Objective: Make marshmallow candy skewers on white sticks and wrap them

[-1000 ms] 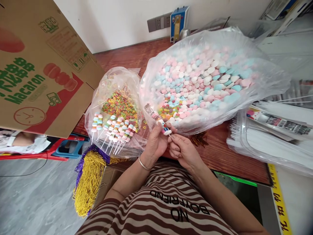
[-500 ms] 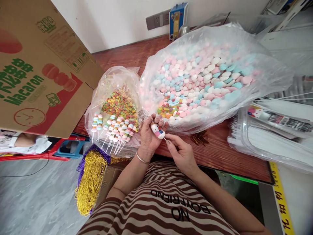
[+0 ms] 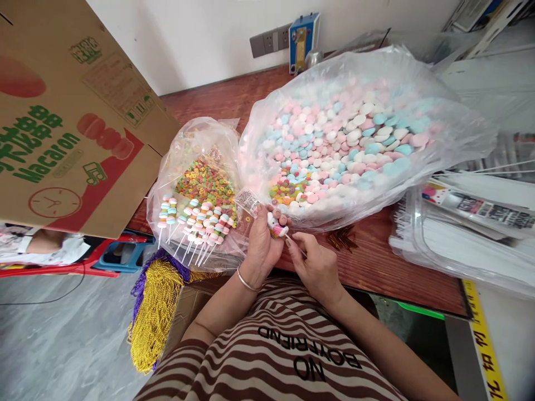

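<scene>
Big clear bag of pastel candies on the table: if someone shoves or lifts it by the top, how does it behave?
The bag is thin, loose film, so it would likely sag and crumple rather than slide as a block. The candies are small loose rounds heaped high; probably they shift and may spill from the open mouth. Full as it is, it looks fairly heavy.

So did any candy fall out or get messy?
A little. One loose ring candy lies apart from the heap of ring candies, at the edge of the small bag. The gold bead strands spill off the table edge. The left hand and right hand hold one candy skewer neatly.
</scene>
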The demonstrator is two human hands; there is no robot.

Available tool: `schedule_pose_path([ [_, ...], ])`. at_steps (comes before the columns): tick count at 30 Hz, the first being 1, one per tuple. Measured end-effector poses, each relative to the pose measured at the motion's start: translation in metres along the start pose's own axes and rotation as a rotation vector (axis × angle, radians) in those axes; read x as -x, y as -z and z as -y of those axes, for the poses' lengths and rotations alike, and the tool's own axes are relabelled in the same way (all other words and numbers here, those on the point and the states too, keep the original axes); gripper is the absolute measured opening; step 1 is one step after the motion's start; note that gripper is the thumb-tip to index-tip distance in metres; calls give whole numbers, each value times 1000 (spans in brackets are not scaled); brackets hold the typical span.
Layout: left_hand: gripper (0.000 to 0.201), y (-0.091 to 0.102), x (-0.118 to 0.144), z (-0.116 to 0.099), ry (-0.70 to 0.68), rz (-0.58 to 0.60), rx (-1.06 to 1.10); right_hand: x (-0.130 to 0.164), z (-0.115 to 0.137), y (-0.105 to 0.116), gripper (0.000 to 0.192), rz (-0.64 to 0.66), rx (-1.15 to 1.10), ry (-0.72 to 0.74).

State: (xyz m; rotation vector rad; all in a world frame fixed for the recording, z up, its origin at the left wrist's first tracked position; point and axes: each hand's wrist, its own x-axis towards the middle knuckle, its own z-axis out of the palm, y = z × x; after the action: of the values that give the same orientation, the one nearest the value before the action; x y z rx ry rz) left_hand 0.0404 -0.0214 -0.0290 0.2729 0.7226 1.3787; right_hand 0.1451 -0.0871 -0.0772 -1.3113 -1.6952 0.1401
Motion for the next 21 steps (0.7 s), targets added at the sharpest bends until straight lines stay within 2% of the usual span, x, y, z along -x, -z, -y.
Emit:
schedule_pose_path([
  [4, 31, -1, 2, 7, -9, 57, -36, 1, 3, 3, 22, 103, -89, -62],
  [9, 43, 6, 15, 30, -9, 159, -201, -8, 5, -4, 22, 41, -584, -462],
  [12, 48, 16, 21, 32, -43, 227, -437, -14, 2, -5, 26, 11, -773, -596],
  [14, 45, 22, 22, 26, -91, 261, -662, -16, 0, -2, 27, -20, -769, -601],
  [17, 34, 28, 20, 11, -236, 253, -1030, -13, 1, 4, 23, -25, -717, -541],
  [19, 30, 28, 18, 0, -340, 246, -1195, -9, 2, 8, 22, 38, -712, -511],
  [21, 28, 27, 18, -8, -422, 258, -1271, -5, 2, 10, 22, 122, -734, -520],
])
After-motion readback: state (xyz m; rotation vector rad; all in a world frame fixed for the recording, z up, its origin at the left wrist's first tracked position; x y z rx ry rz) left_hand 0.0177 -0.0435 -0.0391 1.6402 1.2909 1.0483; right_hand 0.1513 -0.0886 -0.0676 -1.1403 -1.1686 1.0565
